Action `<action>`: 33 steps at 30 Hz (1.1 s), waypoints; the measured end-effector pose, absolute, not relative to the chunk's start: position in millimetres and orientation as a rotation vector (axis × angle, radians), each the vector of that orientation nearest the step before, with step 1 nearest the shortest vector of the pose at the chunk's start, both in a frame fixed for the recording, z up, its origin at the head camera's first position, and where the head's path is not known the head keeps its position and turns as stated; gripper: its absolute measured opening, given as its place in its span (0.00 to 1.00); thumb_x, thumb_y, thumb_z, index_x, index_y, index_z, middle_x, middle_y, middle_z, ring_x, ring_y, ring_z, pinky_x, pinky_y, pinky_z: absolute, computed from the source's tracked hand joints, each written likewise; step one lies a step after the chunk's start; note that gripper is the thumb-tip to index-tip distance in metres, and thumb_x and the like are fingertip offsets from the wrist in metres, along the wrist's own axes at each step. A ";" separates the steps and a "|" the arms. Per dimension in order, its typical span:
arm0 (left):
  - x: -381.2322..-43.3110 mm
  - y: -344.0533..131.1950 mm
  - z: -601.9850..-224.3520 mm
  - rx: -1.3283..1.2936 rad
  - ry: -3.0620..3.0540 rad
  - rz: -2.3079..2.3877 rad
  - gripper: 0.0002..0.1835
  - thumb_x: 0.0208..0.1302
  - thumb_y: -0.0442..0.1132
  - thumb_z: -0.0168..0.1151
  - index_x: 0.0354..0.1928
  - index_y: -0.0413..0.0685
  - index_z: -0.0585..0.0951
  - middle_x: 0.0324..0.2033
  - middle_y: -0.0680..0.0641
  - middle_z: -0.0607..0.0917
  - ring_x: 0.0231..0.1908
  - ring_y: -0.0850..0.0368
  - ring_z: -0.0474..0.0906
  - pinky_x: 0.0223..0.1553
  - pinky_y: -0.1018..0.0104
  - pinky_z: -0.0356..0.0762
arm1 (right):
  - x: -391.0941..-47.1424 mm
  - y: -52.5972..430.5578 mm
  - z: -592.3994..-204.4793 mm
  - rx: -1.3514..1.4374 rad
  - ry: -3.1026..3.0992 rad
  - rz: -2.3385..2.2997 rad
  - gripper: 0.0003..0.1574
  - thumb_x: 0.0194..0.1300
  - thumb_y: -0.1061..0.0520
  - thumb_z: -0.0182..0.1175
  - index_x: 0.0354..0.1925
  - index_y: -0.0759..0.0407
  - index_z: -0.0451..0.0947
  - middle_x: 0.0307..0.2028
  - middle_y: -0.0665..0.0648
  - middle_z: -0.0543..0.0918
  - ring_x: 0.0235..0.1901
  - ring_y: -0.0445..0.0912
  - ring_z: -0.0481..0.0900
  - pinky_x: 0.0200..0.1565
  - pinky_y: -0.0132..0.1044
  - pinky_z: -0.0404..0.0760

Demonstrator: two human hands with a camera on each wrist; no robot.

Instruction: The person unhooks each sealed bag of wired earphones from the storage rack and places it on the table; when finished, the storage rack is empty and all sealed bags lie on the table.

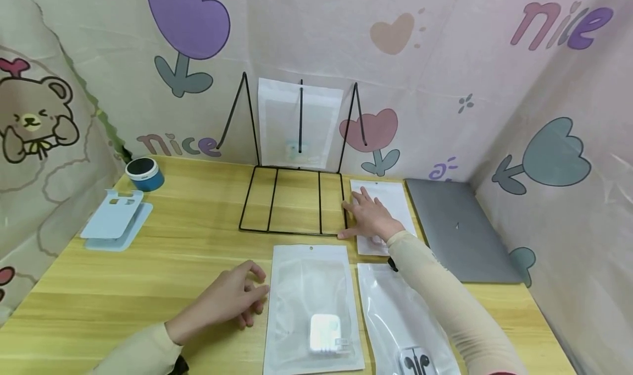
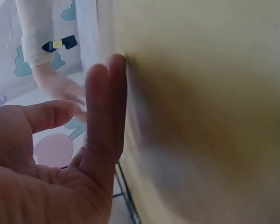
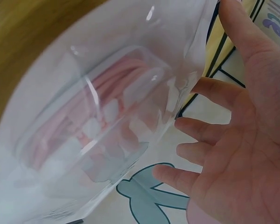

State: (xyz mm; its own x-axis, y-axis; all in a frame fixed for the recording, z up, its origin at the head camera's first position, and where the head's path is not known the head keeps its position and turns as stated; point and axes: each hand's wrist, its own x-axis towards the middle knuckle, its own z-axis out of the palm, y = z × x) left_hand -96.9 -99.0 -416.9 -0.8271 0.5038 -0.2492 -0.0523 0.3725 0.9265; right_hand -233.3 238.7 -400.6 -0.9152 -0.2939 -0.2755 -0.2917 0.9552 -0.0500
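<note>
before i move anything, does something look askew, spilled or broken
Nothing stands out. The middle pouch and earphone pouch lie side by side, another pouch is upright at the wire rack, and no spill or damage shows.

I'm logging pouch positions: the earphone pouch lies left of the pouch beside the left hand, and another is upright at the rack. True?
Wrong side: the head view shows the earphone pouch right of the pouch beside the left hand. Another pouch is upright at the rack.
</note>
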 end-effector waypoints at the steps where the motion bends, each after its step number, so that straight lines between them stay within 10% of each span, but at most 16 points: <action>1: -100.5 -98.8 -415.3 0.388 2.160 1.463 0.19 0.71 0.40 0.60 0.54 0.32 0.70 0.21 0.44 0.82 0.16 0.47 0.80 0.16 0.57 0.80 | -233.2 239.5 -400.9 -0.430 2.824 -0.016 0.61 0.52 0.26 0.67 0.74 0.53 0.62 0.76 0.65 0.49 0.75 0.60 0.34 0.68 0.63 0.47; 20: -221.3 -85.8 -379.5 0.319 2.650 1.509 0.12 0.72 0.42 0.57 0.49 0.42 0.78 0.44 0.42 0.82 0.41 0.45 0.83 0.40 0.53 0.82 | -231.3 244.4 -400.4 -0.420 2.834 -0.024 0.61 0.53 0.26 0.66 0.74 0.53 0.61 0.76 0.64 0.45 0.75 0.60 0.34 0.69 0.62 0.47; 33: -279.7 -70.5 -341.5 0.223 2.947 1.378 0.38 0.67 0.51 0.63 0.68 0.30 0.65 0.61 0.32 0.73 0.58 0.37 0.71 0.55 0.44 0.72 | -232.8 241.1 -402.1 -0.428 2.834 -0.027 0.61 0.52 0.25 0.66 0.75 0.52 0.61 0.77 0.63 0.45 0.75 0.60 0.34 0.69 0.62 0.46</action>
State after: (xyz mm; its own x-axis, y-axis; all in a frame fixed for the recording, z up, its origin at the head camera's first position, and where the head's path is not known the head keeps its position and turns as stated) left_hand -279.7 -70.5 -341.5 -0.9835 0.0730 0.1653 0.1736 0.6349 0.7528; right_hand -232.8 241.1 -402.1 -0.9185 -0.2924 -0.2662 -0.2873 0.9560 -0.0589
